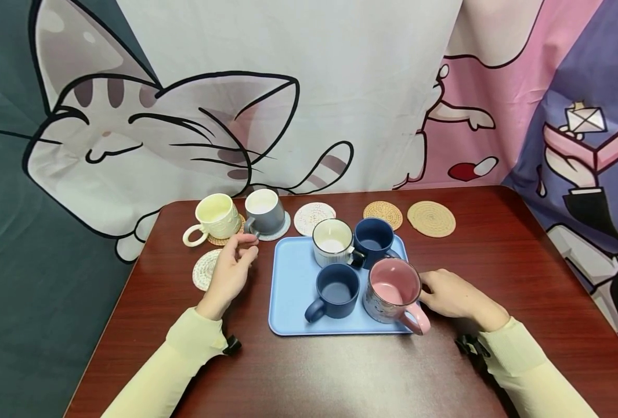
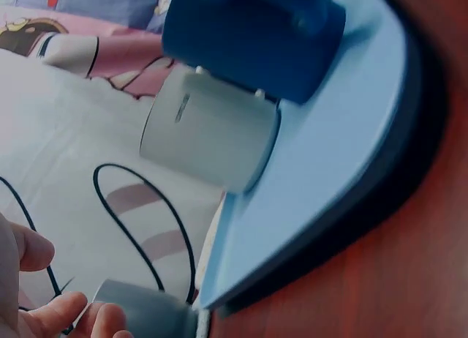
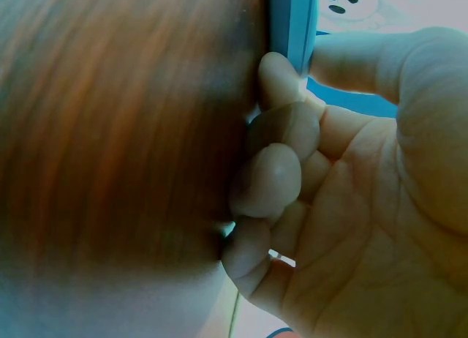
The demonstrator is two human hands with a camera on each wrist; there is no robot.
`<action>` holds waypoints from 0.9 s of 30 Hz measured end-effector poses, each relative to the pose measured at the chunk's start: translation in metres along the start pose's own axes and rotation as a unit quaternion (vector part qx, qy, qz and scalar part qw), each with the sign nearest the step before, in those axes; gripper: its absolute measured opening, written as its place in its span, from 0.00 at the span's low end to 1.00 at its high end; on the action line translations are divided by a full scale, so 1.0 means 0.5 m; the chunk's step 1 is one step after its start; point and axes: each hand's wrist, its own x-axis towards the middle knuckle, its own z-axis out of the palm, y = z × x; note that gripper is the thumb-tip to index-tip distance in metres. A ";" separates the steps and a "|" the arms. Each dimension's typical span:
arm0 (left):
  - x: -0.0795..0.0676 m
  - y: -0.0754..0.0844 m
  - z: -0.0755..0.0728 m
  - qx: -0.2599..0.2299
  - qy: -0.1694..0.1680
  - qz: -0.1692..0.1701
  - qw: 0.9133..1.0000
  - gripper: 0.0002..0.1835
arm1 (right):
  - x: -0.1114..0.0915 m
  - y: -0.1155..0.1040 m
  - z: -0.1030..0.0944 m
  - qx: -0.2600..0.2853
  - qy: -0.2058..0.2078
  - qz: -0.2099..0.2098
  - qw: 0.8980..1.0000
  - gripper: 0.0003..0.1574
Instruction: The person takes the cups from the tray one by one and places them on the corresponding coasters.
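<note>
My right hand (image 1: 452, 293) pinches the right edge of a light blue tray (image 1: 290, 290), thumb above and fingers curled under the rim (image 3: 292, 23). Four-sided and rounded, the tray carries a pink mug (image 1: 387, 307), a cream mug with a dark handle (image 1: 324, 252) and two dark blue mugs (image 1: 338, 296). At the left, my left hand (image 1: 230, 270) hovers over the table with loosely bent fingers and nothing in them. Its fingertips overlap the handle of a grey mug (image 1: 269, 220), which stands on a grey-blue coaster (image 1: 282, 231).
A pale yellow mug (image 1: 220, 217) sits on a tan coaster (image 1: 217, 240) at the far left. A white coaster (image 1: 203, 270) lies partly behind the left hand. Along the back are another white coaster (image 1: 314, 217) and two tan ones (image 1: 431, 219). A printed curtain (image 1: 382, 116) hangs behind the table.
</note>
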 end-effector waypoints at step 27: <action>-0.160 0.056 0.109 -0.037 -0.232 -0.023 0.972 0.14 | -0.001 0.000 0.000 0.001 -0.004 0.002 1.000 0.08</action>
